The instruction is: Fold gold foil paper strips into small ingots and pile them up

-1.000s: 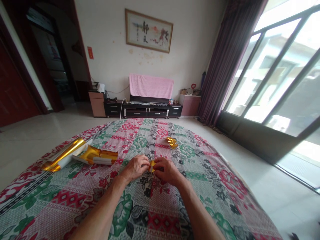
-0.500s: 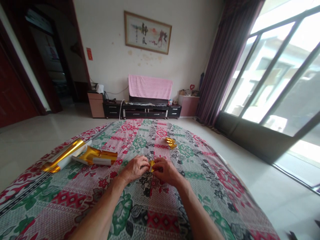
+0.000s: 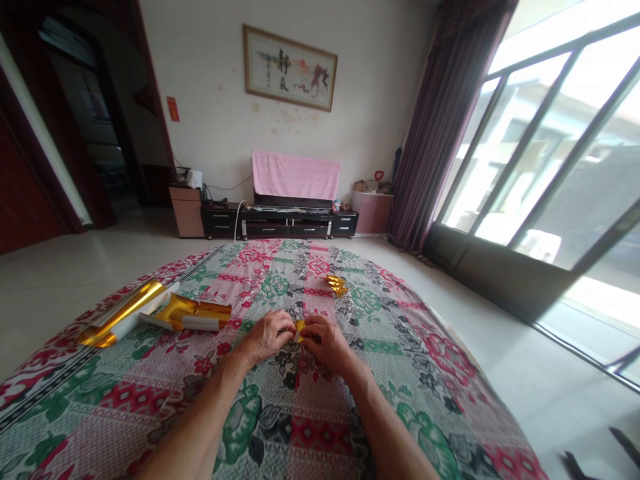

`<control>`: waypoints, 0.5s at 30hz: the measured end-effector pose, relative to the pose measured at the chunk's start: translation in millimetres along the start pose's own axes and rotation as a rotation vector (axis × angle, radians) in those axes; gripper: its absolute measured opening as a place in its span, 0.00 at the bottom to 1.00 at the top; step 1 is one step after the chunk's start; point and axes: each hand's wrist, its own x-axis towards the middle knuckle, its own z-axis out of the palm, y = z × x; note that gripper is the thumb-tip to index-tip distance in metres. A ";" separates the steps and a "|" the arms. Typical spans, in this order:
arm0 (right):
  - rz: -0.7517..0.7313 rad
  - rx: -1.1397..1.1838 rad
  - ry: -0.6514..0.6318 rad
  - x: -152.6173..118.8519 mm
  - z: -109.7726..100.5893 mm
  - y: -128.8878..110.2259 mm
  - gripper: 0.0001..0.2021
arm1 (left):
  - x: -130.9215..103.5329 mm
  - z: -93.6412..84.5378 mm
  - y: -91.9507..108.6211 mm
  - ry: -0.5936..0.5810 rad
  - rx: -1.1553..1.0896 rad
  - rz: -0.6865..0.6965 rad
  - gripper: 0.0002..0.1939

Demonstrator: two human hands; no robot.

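A small piece of gold paper (image 3: 299,330) with a pale strip is pinched between my two hands, low over the flowered cloth. My left hand (image 3: 270,335) grips its left side with thumb and fingers pressed together. On its right side, my right hand (image 3: 324,340) holds it in the same way, fingertips close to those of the left. Beyond my hands lie several small folded gold pieces (image 3: 337,286). To the left rest a long roll of gold paper (image 3: 123,317) and a curled gold sheet (image 3: 193,313) with white edges.
A round table wears a red, green and grey floral cloth (image 3: 380,413). Past it stand a low black cabinet (image 3: 287,225), a pink cloth (image 3: 296,175) over a screen, and side cabinets. A purple curtain (image 3: 445,120) and large windows are on the right.
The whole view has shifted slightly, so everything sits a little further left. The gold piece is turned slightly between my fingers; both hands keep their hold on it.
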 end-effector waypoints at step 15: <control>0.038 -0.107 0.093 -4.6 8.3 -7.1 0.08 | -6.1 2.7 -2.6 0.025 -0.037 -0.005 0.10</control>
